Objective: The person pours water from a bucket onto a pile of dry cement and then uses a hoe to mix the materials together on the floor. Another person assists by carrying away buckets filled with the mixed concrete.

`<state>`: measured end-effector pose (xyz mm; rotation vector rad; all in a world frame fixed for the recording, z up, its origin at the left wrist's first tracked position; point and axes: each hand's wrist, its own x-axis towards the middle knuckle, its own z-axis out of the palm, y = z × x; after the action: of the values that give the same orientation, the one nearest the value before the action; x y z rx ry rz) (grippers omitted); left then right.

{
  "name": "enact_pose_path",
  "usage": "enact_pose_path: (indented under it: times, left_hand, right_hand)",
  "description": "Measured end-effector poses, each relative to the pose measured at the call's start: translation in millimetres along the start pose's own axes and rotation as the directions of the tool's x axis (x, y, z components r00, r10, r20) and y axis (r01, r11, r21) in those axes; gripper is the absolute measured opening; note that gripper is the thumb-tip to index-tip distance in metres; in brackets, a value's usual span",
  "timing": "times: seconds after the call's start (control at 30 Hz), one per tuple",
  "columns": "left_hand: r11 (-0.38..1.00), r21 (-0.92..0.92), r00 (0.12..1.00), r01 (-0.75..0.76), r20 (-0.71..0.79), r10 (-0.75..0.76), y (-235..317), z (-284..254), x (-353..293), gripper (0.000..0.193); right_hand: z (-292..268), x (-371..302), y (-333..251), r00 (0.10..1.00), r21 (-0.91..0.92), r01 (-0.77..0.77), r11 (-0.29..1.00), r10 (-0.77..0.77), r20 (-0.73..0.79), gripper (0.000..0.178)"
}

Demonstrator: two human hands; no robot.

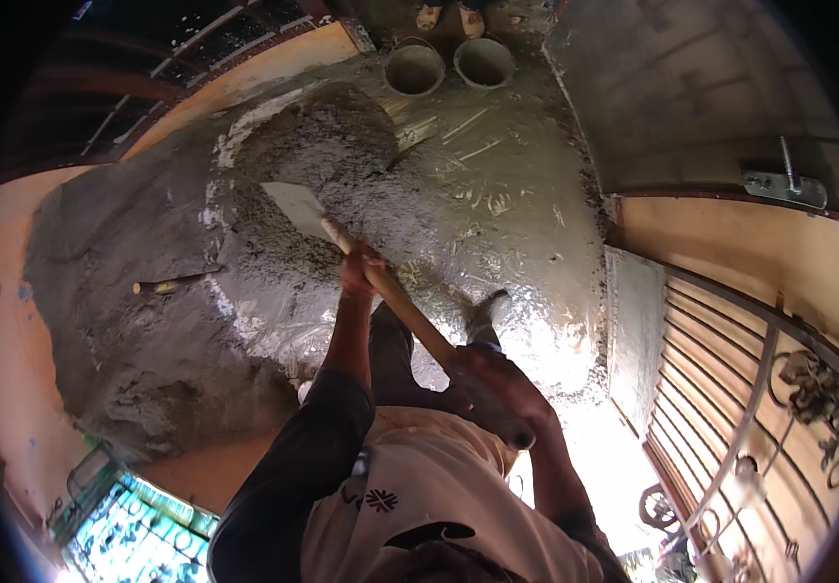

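A shovel with a pale, flat blade (pixel 293 204) and a long wooden handle (pixel 408 309) slants across the middle of the view. My left hand (pixel 362 268) is closed round the handle just behind the blade. Further back, my right hand (pixel 493 381) grips the same handle near its end, close to my body. The blade rests at the grey, crumbly mortar heap (pixel 317 146), its front edge against the mix. Wet, smeared mortar surrounds my feet.
Two buckets (pixel 413 68) stand at the far end, beside another person's feet (pixel 472 21). A wooden stick (pixel 176 283) lies on the grey sand pile (pixel 118 321) at left. A metal door (pixel 711 97) and a barred grille (pixel 701 350) line the right side.
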<state>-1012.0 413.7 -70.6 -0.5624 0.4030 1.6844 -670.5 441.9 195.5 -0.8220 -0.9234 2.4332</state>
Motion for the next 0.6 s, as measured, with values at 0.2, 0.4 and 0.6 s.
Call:
enact_pose_path:
  times: [0.2, 0.4, 0.6]
  left_hand:
    - [0.770, 0.636, 0.795, 0.055, -0.494, 0.351, -116, -29, 41, 0.006]
    - [0.847, 0.465, 0.805, 0.259, -0.589, 0.078, -239, -118, 115, 0.004]
    - [0.845, 0.142, 0.773, 0.515, -0.502, -0.387, -371, -170, 175, 0.020]
  right_hand:
    - [-89, -138, 10, 0.705, 0.251, 0.054, 0.966, 0.142, -0.695, 0.064]
    - [-189, -166, 82, 0.077, -0.214, -0.392, 0.895, -0.200, -0.977, 0.049]
    - [-250, -158, 39, -0.307, 0.004, -0.335, 0.942, -0.105, -0.946, 0.050]
